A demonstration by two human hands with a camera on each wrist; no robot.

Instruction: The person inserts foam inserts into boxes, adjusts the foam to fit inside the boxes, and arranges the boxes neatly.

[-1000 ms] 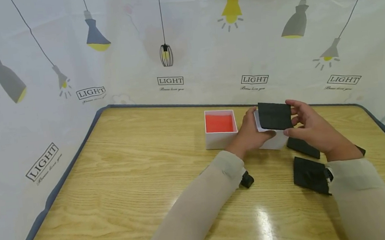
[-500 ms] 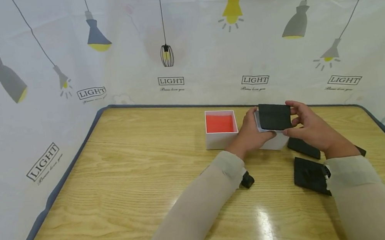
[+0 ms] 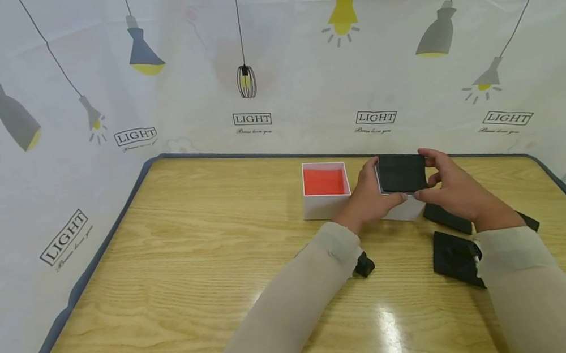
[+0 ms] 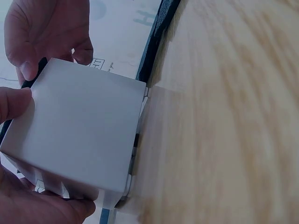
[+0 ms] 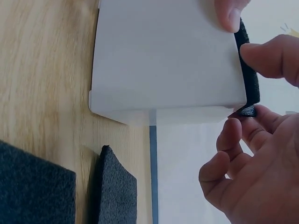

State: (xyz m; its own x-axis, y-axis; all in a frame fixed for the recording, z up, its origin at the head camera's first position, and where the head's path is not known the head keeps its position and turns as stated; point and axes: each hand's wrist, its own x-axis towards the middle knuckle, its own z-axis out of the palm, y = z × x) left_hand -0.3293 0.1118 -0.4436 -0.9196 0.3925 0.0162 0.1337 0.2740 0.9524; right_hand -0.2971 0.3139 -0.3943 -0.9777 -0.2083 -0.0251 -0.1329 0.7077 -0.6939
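In the head view, a white box (image 3: 403,209) stands on the table near the back edge. A black foam pad (image 3: 402,172) lies over its open top, within the rim on the left. My left hand (image 3: 367,199) grips the box's left side, its thumb on the front face near the top. My right hand (image 3: 450,191) holds the pad's right edge between thumb and fingers. In the right wrist view, the pad's edge (image 5: 252,84) sticks out above the white box (image 5: 163,56), and the thumb (image 5: 266,53) presses on it. The box's inside is hidden.
Left of the held box stands another white box (image 3: 328,206) with a red inside. Black foam pieces lie on the right: one flat pad (image 3: 447,218), one square pad (image 3: 451,257) and one partly behind my right wrist. A small black block (image 3: 365,265) shows beside my left cuff.
The black pad has moved down and slightly left, lying lower on the box opening. My right hand has shifted slightly left with it. The left hand keeps its grip on the box.
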